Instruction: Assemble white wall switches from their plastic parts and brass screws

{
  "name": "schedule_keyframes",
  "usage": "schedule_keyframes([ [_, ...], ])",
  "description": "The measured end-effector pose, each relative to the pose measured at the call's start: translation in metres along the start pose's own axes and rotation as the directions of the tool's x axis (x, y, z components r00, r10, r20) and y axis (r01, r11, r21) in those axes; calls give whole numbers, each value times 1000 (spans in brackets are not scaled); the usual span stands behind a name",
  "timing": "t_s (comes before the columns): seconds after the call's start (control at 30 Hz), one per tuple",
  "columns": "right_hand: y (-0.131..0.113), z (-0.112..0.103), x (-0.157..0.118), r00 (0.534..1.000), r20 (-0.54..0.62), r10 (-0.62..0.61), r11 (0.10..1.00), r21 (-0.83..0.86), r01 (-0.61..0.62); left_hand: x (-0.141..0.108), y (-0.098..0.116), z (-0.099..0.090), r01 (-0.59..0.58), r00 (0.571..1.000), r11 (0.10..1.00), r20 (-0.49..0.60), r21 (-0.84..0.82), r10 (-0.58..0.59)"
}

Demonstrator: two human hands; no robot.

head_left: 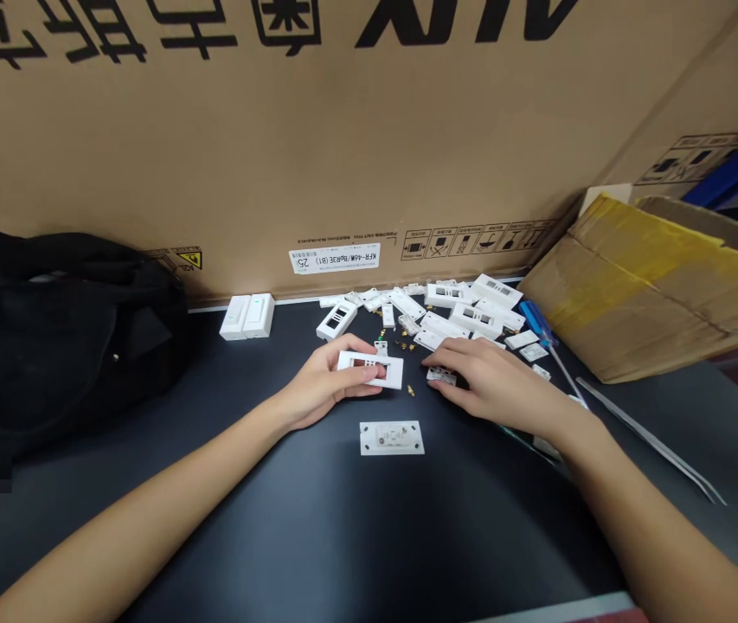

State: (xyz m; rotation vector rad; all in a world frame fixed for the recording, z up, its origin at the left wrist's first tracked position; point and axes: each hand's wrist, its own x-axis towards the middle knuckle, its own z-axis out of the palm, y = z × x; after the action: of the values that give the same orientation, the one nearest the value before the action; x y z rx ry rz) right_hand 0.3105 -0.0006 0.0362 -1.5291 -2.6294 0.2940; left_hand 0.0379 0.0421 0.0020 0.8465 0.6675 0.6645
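My left hand (323,385) is closed around a white switch frame (392,372) with a cut-out middle, held just above the dark table. Over a small white part (441,375) with holes curls my right hand (478,381), its thumb and fingers on either side of the part. Below and between the hands lies a flat white plate (392,438) with a raised centre and holes near its ends. A tiny brass piece (411,390) rests between the hands.
Loose white housings (472,320) and small parts lie behind my hands. A blue screwdriver (541,324), tweezers (654,441) and an open carton (654,285) are at right. Two white switches (247,317) and a black bag (76,337) sit left. A large cardboard box (278,156) walls the back.
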Motion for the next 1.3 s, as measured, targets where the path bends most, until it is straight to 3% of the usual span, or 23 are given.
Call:
schedule_keyframes([
  [0.2, -8, 5, 7, 990, -140, 26, 999, -42, -32, -2, -4, 3, -60, 997, 988, -32, 144, 65],
  [0.33, -12, 13, 12, 974, -221, 50, 996, -67, -66, -2, -2, 5, -29, 1000, 987, 0, 157, 29],
  [0.47, -10, 19, 14, 980, -194, 53, 997, -42, -62, -4, 0, 5, 4, 999, 982, 53, 190, -14],
  [0.93, -3, 17, 14, 981, -188, 44, 998, -43, -53, -4, -4, 5, -25, 993, 978, 115, 209, 1],
  [1.13, 16, 1, 4, 976, -215, 39, 995, -77, -57, -7, -1, 7, -37, 994, 973, 108, 229, 13],
  [1.3, 21, -11, -6, 994, -111, 12, 999, -32, -16, -6, -2, 5, -29, 994, 973, 113, 230, 3],
])
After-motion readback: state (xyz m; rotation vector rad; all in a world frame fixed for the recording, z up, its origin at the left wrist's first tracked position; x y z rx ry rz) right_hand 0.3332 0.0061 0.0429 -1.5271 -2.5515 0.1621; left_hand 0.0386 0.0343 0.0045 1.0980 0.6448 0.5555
